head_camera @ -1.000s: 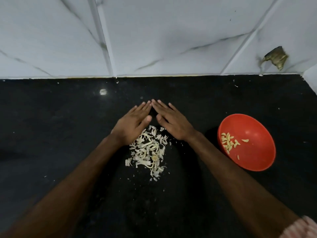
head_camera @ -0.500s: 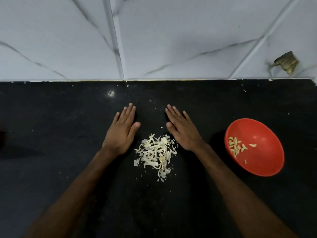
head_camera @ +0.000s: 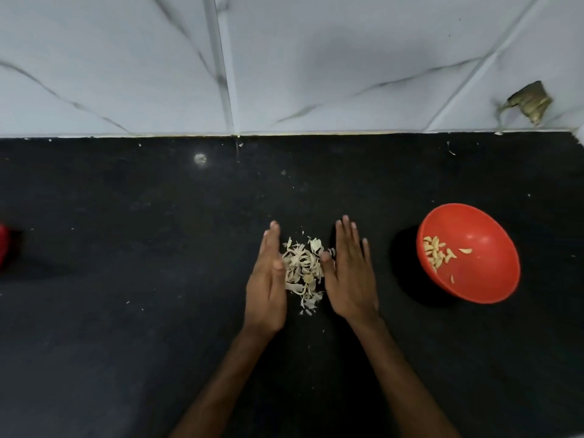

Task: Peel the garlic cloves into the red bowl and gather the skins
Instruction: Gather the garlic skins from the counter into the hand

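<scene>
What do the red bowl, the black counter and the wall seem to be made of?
The red bowl: probably plastic, smooth, evenly coloured, with a soft sheen. The black counter: likely polished stone, perhaps granite; fine pale speckles and a small light reflection. The wall: glossy tiles with marble-like grey veins, divided by grout lines.

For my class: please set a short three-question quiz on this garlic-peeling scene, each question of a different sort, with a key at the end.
1. True or false: the peeled garlic cloves lie in the red bowl.
2. Where is the pile of garlic skins? A) in the bowl; B) on the black counter, between the left hand and the right hand; C) held up in one fist.
3. Fill the gap: both hands have their fingers ____ (straight or curled).
Key: 1 true; 2 B; 3 straight.
</scene>
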The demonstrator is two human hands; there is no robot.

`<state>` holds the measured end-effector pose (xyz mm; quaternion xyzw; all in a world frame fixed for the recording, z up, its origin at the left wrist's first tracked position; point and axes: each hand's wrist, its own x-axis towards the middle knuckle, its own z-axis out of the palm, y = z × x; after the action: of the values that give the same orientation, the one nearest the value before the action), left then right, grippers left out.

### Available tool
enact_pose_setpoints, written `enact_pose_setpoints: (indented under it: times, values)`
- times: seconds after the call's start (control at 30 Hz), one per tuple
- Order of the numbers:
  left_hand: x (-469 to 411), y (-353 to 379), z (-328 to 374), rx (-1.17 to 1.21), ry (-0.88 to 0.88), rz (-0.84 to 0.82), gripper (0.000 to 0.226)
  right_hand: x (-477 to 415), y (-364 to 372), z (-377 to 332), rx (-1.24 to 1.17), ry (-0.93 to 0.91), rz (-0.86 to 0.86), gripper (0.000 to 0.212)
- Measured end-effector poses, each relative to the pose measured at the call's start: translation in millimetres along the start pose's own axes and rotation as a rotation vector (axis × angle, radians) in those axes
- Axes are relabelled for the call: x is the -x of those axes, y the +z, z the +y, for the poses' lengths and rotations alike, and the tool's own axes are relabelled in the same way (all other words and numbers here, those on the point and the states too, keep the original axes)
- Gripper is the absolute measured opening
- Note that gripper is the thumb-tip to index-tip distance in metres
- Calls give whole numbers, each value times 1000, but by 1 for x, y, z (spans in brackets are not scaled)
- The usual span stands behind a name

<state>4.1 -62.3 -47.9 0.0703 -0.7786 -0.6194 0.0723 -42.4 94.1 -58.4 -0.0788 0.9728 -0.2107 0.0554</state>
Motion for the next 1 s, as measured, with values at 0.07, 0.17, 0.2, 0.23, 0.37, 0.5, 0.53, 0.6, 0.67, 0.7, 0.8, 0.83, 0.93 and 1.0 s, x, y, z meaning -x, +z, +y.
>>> enact_pose_setpoints:
  times: [0.07, 0.17, 0.2, 0.23, 0.37, 0.5, 0.53, 0.6, 0.67, 0.7, 0.8, 0.83, 0.93, 1.0]
  values:
    - [-8, 18, 4, 79, -12, -39, 75, -2, 8, -17, -39, -88, -39, 85]
    - [-13, 27, 12, 301, -101, -40, 70, 17, 15, -30, -295, -151, -1, 71]
    - [-12, 22, 13, 344, -127, 15, 67, 28, 15, -31, -373, -101, 79, 70]
    - [-10, 14, 12, 381, -136, 79, 65, 38, 13, -33, -401, -34, 155, 74]
    - [-1, -28, -4, 415, -127, 221, 72, 61, 17, -48, -99, 21, 124, 114]
    - [3, -37, -10, 389, -92, 193, 68, 22, 29, -66, -11, -20, 198, 117]
    - [4, -37, -10, 378, -81, 185, 67, 9, 31, -68, -3, -6, 206, 113]
    - [7, -38, -12, 387, -79, 189, 71, -9, 33, -71, 24, 13, 197, 102]
    - [7, -39, -13, 410, -90, 215, 78, -22, 36, -71, 35, -23, 183, 88]
    - [7, -39, -13, 420, -101, 228, 79, -26, 37, -70, 27, -57, 174, 78]
    - [6, -40, -12, 455, -129, 247, 75, -33, 36, -69, 8, -189, 197, 43]
    - [6, -40, -12, 465, -136, 251, 76, -34, 36, -69, 23, -226, 218, 33]
    - [5, -40, -12, 493, -151, 254, 79, -31, 38, -70, 94, -260, 271, 17]
    - [5, -41, -12, 512, -153, 264, 77, -27, 39, -72, 124, -222, 293, 12]
